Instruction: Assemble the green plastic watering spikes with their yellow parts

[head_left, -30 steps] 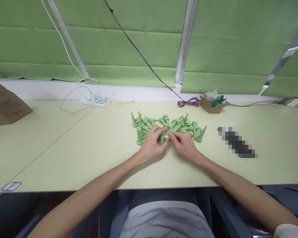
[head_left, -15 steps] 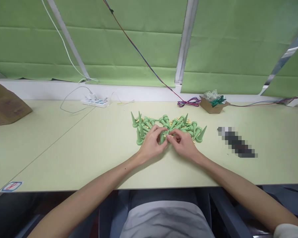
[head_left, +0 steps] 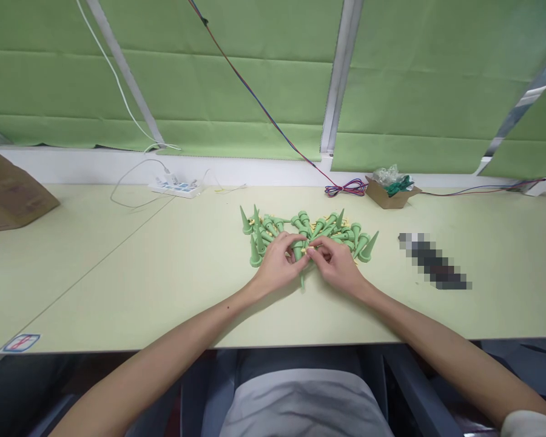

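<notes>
My left hand point(head_left: 278, 262) is closed around a green plastic spike point(head_left: 299, 251), whose tapered tip points down toward me below the fingers. Opposite it, my right hand point(head_left: 339, 261) pinches a small yellow piece point(head_left: 305, 249) against the wide end of that spike. Whether the piece sits inside the spike or only touches it, I cannot tell. Behind both hands lies a heap of similar green cone-shaped spikes point(head_left: 318, 227), mixed with small yellow pieces point(head_left: 344, 221). Several spikes stand point-up at the heap's edges, such as the upright spike point(head_left: 255, 254) at left.
A small cardboard box point(head_left: 386, 198) with clear and green plastic wrap stands at the back, beside a coiled red-blue cable point(head_left: 346, 187). A white power strip point(head_left: 175, 187) lies back left. A larger cardboard box point(head_left: 13, 194) is far left; a pixelated dark object point(head_left: 437, 265) lies right.
The green spike in my left hand has tilted so its tip now shows below the fingers, toward me. The yellow piece is more visible between both hands. The heap looks unchanged.
</notes>
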### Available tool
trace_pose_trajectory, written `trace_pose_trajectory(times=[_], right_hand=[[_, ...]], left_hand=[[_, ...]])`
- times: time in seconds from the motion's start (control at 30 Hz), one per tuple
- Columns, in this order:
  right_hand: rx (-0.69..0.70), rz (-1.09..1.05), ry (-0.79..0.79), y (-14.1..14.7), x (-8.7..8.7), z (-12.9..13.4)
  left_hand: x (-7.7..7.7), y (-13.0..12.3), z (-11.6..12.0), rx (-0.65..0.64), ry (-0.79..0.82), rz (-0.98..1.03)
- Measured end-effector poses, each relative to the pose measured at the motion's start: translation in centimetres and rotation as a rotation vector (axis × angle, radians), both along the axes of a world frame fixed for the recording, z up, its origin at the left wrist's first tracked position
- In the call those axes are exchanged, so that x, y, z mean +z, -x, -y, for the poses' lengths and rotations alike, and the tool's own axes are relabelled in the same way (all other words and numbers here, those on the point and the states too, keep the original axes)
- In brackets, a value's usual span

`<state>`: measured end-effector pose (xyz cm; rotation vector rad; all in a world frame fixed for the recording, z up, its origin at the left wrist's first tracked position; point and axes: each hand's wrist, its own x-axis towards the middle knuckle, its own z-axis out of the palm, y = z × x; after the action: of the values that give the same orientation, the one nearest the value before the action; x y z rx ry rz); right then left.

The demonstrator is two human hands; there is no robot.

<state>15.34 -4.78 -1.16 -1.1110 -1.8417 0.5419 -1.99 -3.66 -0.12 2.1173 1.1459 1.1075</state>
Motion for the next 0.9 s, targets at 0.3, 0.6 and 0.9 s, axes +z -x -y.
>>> trace_pose_trajectory(times=[0.3,0.6,0.9], right_hand=[[0.010,0.010,0.019,-0.13,-0.09,-0.15],[-0.004,0.048,0.039,-0.20,-0.13,-0.31],[-0.002,0.005,0.023,-0.11,0.10,-0.11]], left_hand=[[-0.08,0.01,-0.12,0.012,-0.009,-0.009],[0.00,0.04,0.18,0.004,-0.064,-0.052],[0.24,-0.13,0.32,0.005,-0.043,-0.024]])
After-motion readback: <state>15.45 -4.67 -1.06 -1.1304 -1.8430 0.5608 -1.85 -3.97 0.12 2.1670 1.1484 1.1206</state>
